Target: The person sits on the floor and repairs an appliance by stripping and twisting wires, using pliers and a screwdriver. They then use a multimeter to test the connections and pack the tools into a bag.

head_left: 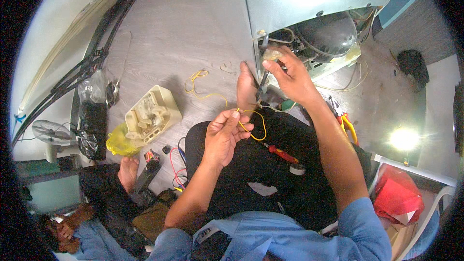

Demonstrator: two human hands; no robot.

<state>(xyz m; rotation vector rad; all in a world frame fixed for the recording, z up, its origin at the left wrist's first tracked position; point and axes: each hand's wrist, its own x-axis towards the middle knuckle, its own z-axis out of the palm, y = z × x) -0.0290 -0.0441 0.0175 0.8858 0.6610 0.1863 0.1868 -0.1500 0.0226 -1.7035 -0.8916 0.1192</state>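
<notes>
In front of my lap, my left hand [227, 133] is closed in a pinch on a thin yellow wire [264, 124], which loops to the right of the fingers. My right hand [292, 75] reaches farther forward, its fingers closed around a small yellowish, translucent piece [272, 55] whose kind I cannot make out. A dark cable [262, 86] hangs just below those fingers. Beside the right hand, the open base of a pale appliance [309, 0] shows a black, domed compressor [331, 34]. Across my dark trousers lies a red-handled screwdriver [282, 153], near a roll of tape [297, 169].
Pliers with yellow-red handles [349, 126] lie beside my right forearm. A cream plastic housing [153, 113] and yellow bag [121, 140] are at left. Another person [96, 232] sits lower left. A bright lamp [404, 139] and red bag [397, 194] are at right.
</notes>
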